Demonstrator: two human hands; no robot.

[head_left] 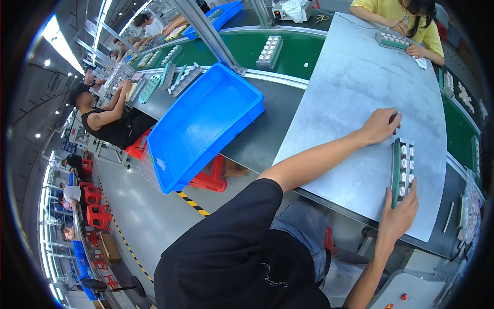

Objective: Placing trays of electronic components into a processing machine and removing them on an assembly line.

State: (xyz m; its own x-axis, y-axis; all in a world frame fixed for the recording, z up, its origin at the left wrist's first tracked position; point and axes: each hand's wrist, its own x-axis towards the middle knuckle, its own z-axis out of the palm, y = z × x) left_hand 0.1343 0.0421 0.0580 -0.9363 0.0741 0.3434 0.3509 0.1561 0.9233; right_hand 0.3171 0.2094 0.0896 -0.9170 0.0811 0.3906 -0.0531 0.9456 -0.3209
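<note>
A long green tray of small white parts lies on the grey mat of the bench, gripped at both ends. The left hand curls its grip around the far end of the tray, fingers bent over the edge, while the right hand has its grip on the near end, fingertips pressed against the side. To the left, an empty blue bin overhangs the bench edge, and across the mat a person in a yellow shirt handles a similar tray.
</note>
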